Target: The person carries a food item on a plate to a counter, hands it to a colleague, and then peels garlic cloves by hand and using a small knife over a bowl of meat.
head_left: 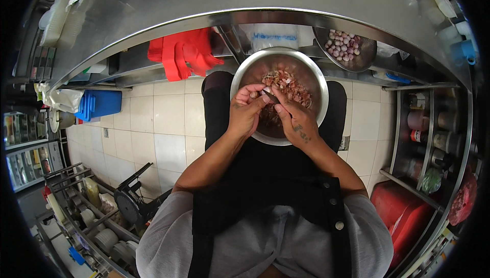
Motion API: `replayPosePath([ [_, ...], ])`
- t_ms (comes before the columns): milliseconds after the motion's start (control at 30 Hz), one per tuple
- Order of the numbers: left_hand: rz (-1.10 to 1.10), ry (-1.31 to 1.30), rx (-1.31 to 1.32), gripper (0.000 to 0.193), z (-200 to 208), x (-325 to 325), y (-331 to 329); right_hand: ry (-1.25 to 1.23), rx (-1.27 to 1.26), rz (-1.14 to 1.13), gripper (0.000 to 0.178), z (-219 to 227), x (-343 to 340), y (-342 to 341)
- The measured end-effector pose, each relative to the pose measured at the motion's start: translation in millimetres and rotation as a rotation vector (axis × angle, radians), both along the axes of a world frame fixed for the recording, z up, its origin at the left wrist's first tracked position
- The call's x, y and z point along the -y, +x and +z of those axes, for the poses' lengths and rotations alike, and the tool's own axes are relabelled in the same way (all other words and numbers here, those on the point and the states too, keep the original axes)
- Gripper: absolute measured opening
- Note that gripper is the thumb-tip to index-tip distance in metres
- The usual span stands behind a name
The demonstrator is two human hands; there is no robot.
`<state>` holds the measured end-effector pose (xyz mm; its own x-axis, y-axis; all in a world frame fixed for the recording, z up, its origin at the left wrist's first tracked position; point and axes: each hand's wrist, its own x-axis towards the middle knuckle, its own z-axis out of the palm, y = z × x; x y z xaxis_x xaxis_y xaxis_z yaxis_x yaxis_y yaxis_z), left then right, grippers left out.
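Two hands work over one steel bowl (311, 81) of peelings. The left hand (245, 112) pinches one shallot (254, 94); the right hand (296, 119) grips one knife (271, 97). A second bowl (352, 63) sits far right.

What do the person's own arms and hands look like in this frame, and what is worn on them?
Both forearms are bare, with no gloves on the left hand or right hand. The right hand has small dark tattoo marks on its back. Short grey sleeves cover the upper arms, under a black apron.

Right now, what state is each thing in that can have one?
Left hand: closed around a shallot.
Right hand: gripping a small knife.
Steel bowl: on lap, holding peelings.
Second bowl: on shelf, holding shallots.
Red gloves: hanging off shelf.
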<state>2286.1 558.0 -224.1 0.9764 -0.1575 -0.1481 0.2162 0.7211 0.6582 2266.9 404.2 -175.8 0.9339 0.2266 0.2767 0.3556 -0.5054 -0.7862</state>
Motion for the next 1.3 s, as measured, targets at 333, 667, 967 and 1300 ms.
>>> replayPosePath([
  [333, 0.125, 0.105, -0.009, 0.02, -7.9, 2.3, 0.5, -0.077, -0.181, -0.005, 0.036, -13.3, -2.6, 4.6],
  [667, 0.002, -0.106, -0.048, 0.02, -15.3, -4.0, 3.2, 0.661, -0.752, -0.184, 0.039, -16.6, 11.5, 12.3],
  [967, -0.116, -0.118, -0.202, 0.018, -21.7, -9.5, 5.8, 0.274, -0.515, -0.242, 0.04, -49.1, 11.5, 4.6],
  [1300, -0.291, 0.172, -0.374, 0.021, -29.9, -0.1, -3.8, 0.301, -0.446, -0.169, 0.032, -57.9, 11.3, 3.7],
])
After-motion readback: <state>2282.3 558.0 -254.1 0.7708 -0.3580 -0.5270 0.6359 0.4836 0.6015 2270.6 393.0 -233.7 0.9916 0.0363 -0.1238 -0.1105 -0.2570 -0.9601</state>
